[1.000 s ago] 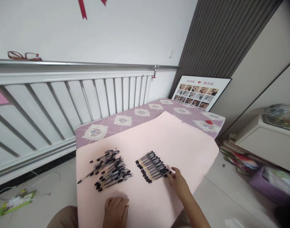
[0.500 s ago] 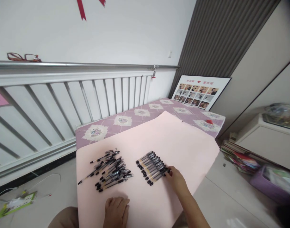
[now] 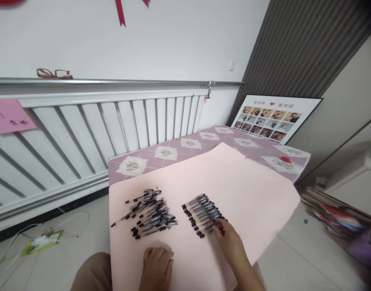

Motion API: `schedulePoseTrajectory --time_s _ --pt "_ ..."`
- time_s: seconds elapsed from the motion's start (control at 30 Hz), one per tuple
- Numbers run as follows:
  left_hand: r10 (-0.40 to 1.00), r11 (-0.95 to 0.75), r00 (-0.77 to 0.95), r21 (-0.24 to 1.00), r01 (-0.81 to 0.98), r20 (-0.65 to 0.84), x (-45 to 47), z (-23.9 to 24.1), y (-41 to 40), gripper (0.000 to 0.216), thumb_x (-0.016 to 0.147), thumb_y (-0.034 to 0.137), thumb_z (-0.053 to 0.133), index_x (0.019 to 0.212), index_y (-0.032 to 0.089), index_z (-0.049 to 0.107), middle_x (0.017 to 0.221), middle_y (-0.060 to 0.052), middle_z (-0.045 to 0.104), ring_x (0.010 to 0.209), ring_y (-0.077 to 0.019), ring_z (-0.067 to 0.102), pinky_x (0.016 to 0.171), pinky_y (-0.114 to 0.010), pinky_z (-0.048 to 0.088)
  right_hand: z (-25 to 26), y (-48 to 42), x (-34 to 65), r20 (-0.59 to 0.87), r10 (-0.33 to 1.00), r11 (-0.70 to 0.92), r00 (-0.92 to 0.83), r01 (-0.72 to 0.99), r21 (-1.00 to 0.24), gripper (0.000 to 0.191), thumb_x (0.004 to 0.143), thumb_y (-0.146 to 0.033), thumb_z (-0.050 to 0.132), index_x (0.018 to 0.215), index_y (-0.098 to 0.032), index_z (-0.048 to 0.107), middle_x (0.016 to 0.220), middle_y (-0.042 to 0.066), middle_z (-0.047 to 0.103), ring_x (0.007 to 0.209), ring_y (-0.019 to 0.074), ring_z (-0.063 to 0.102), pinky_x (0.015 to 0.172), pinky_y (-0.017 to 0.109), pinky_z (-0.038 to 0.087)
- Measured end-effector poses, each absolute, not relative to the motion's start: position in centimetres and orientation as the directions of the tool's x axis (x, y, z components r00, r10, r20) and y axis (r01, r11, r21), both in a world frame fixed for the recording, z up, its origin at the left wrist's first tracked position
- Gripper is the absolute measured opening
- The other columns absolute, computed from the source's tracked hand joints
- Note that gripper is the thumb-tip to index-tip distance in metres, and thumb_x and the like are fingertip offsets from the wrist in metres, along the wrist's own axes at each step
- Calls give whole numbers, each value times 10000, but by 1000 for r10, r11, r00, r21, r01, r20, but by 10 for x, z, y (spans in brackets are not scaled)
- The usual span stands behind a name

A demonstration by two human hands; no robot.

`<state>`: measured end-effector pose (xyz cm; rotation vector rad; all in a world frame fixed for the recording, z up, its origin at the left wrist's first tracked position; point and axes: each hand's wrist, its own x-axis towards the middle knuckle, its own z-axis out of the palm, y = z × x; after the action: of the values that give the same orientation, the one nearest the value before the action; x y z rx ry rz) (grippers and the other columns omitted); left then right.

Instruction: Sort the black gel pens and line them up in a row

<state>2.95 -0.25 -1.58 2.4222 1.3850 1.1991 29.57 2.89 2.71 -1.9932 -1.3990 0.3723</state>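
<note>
Right hand [image 3: 230, 240] shifted along pens [image 3: 206, 211].

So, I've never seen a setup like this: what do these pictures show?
There's no robot, just a person's bare hands. All the pictures come from one camera worn on that person's head, looking forward and down. A pink sheet lies over a purple floral cloth. On the sheet are a loose heap of pens and a neat row of pens. The left hand rests near the heap. The right hand reaches the row's near end; whether it grips a pen, I can't tell.
</note>
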Motion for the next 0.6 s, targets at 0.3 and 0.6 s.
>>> schedulePoseTrajectory --time_s 0.3,0.6 --pt "818 -539 305 467 701 487 27 -4 -3 205 809 133 434 881 238 594 785 3 642 742 -160 563 786 -333 298 28 37 207 230 972 170 -47 819 -549 188 775 -139 430 780 -193 610 778 55 610 726 172 589 674 259 458" --pt "850 -495 256 532 687 460 26 2 -3 228 791 114 435 887 235 602 804 -16 634 767 -181 546 772 -343 313 26 59 164 47 983 180 -177 883 -435 247 852 -154 397 856 -198 640 881 58 606 808 155 590 732 236 430"
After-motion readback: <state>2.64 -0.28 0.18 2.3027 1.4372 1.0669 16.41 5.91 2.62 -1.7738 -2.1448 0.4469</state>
